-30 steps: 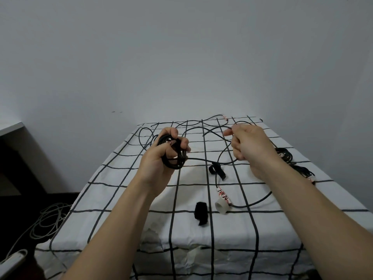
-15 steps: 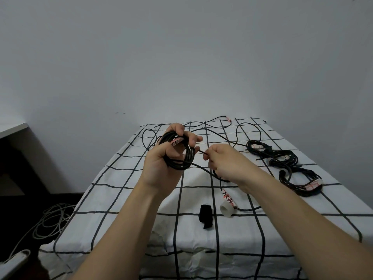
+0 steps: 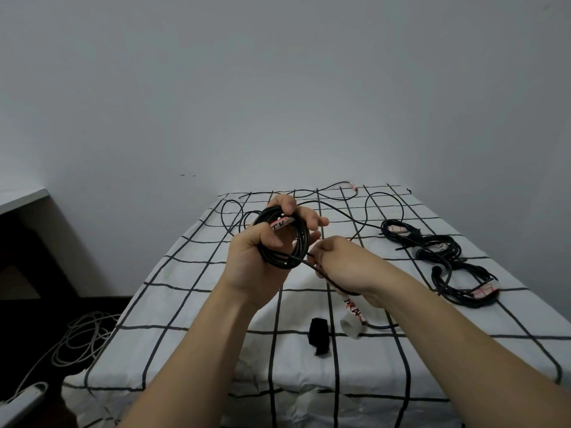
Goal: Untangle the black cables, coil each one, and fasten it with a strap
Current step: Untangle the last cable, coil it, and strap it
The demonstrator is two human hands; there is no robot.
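Probably light and springy, the coil (image 3: 302, 239) needs firm holding: the left hand (image 3: 256, 264) curls its fingers (image 3: 312, 219) round it, and just beside the coil the right hand (image 3: 343, 264) apparently pinches the loose tail (image 3: 333, 284).

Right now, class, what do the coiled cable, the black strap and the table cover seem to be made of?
Coiled cable: likely plastic or rubber sheath, smooth, faint sheen. Black strap: probably fabric, matt, soft folded shape. Table cover: thin cloth or paper, matt, creased and crumpled at the front edge.
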